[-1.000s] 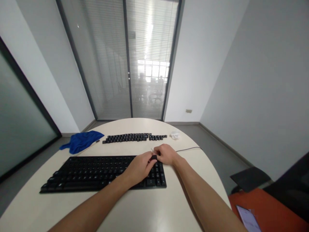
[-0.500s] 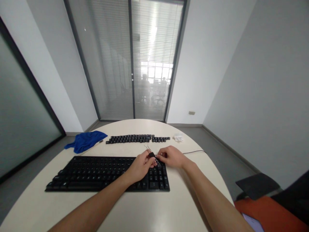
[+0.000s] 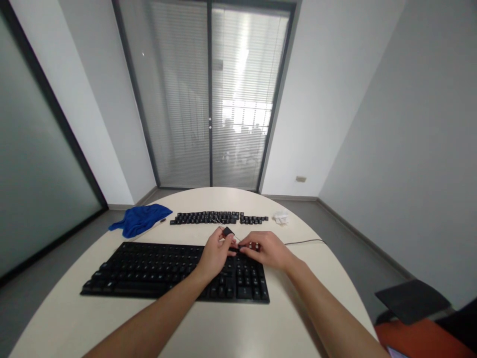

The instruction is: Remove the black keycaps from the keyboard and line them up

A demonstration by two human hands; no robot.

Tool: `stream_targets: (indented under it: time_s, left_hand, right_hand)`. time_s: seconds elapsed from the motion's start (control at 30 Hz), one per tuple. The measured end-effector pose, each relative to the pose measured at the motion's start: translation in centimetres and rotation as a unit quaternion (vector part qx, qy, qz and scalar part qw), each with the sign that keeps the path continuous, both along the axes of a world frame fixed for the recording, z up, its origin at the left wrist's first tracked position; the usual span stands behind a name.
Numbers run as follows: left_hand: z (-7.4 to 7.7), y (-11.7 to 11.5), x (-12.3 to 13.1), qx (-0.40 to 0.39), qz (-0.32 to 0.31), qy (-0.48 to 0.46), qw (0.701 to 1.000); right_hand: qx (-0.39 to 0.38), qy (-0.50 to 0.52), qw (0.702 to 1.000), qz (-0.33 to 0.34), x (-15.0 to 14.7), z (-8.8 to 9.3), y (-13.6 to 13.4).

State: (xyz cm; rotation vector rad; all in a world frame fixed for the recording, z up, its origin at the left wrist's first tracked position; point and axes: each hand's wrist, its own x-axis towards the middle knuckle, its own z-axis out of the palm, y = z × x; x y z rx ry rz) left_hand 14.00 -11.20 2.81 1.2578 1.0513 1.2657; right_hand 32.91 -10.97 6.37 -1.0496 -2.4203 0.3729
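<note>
A black keyboard lies on the table in front of me. My left hand is closed around a wire keycap puller, whose dark handle and thin wire prongs stick out past the fingers. My right hand is beside it over the keyboard's upper right part, thumb and fingers pinched close to the puller's lower wire end. What lies between those right fingertips is too small and hidden to make out. Loose black keycaps are lined up in rows behind the keyboard.
At the back left is a blue cloth with a thin brush next to it. A crumpled white tissue lies at the back right. The cable runs off the table's right edge. An orange chair stands at the lower right.
The puller has turned in my left hand, its handle now sitting higher and further left. My right fingers have come in lower against the keyboard. The whole view has shifted slightly.
</note>
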Motion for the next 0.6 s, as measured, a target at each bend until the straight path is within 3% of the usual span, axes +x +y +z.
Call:
stream_targets:
  time_s: [0.1,0.2,0.33,0.43,0.6]
  left_hand:
    - [0.0,-0.1,0.0,0.0,0.004,0.0,1.0]
    - [0.1,-0.1,0.0,-0.01,0.002,-0.001,1.0]
    - [0.1,-0.1,0.2,-0.012,-0.01,-0.001,1.0]
    - [-0.2,0.0,0.3,-0.021,-0.005,0.001,1.0]
    - [-0.6,0.1,0.3,-0.02,-0.019,-0.004,1.0]
  right_hand:
    - [0.026,0.001,1.0,0.005,-0.2,-0.2,0.0]
    - [0.052,0.067,0.996,0.016,-0.7,-0.6,0.1]
    - [0.005,0.175,0.985,-0.011,-0.9,-1.3,0.7]
    - [0.019,0.214,0.973,-0.088,0.2,-1.7,1.7]
    - [0.035,0.166,0.95,-0.262,3.7,-2.6,3.7]
